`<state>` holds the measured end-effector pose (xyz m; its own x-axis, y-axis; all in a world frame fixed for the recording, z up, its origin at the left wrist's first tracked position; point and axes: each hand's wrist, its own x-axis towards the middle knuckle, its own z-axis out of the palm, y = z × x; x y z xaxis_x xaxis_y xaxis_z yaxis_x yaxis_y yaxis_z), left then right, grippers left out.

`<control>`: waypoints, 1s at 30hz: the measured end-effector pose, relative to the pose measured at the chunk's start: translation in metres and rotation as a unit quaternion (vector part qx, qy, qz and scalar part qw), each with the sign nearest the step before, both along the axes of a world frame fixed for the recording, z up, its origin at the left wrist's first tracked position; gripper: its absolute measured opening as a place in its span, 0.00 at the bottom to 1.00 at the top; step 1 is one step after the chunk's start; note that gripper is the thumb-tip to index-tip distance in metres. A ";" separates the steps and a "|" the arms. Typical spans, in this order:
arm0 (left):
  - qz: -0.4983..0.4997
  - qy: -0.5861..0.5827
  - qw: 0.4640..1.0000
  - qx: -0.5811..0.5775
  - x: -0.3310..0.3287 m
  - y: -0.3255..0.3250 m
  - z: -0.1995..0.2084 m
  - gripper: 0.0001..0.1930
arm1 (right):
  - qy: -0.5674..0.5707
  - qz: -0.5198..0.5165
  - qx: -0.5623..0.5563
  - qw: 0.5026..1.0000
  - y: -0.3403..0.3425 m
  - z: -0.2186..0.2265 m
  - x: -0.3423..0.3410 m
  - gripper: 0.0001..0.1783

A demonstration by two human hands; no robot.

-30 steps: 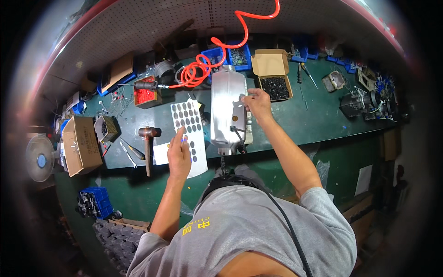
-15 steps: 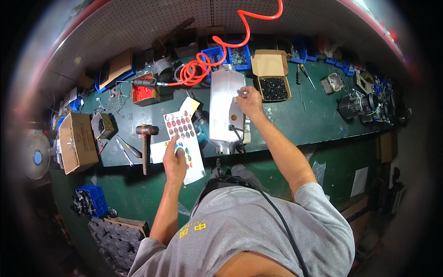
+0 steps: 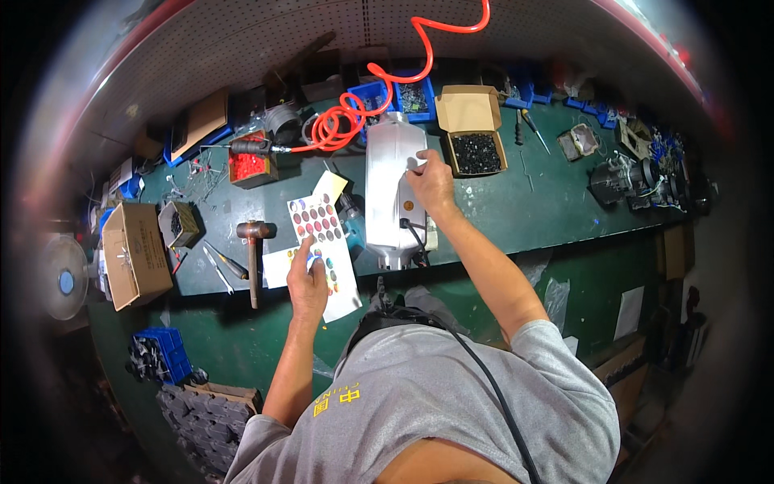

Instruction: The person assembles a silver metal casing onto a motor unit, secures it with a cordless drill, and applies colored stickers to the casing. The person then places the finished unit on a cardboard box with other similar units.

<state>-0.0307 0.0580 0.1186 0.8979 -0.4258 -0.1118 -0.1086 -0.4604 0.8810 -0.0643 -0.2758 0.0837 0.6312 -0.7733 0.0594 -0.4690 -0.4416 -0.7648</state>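
Note:
A long silver metal housing stands on the bench in front of me, a dark cable at its near end. On its right part is a small round orange-brown spot. My right hand is at the housing's right edge, thumb and fingers drawn together against the surface; anything between them is hidden. My left hand grips a white sheet of round coloured stickers, which hangs past the bench's front edge. A yellow paper and a teal power tool lie beside the sheet.
A mallet and screwdriver lie left, near an open carton. Behind the housing are blue bins and a coiled red air hose. A box of black parts and a motor assembly stand right.
My right hand has shifted slightly left and toward me, its fingers closer over the housing. My left hand and the sticker sheet have barely moved.

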 end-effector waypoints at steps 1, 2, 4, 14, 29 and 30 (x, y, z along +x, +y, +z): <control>0.003 0.008 1.000 -0.001 0.002 0.001 -0.001 0.25 | 0.007 0.002 -0.004 1.000 0.001 0.000 0.000 0.24; 0.005 0.015 1.000 -0.003 0.004 0.001 0.000 0.25 | 0.011 0.003 0.000 1.000 -0.001 -0.001 0.000 0.25; 0.008 0.036 0.999 -0.013 0.013 -0.001 0.002 0.26 | 0.021 0.003 0.010 1.000 -0.006 -0.005 0.000 0.26; 0.047 -0.167 0.982 0.076 0.114 0.028 -0.094 0.40 | -0.024 -0.024 0.041 0.999 -0.025 -0.009 -0.017 0.30; -0.010 0.575 0.791 -0.210 -0.066 -0.050 -0.128 0.29 | -0.092 0.205 0.050 0.973 -0.141 -0.087 0.131 0.18; 0.014 0.577 0.787 -0.219 -0.075 -0.057 -0.127 0.30 | -0.078 0.251 0.121 0.957 -0.144 -0.090 0.140 0.17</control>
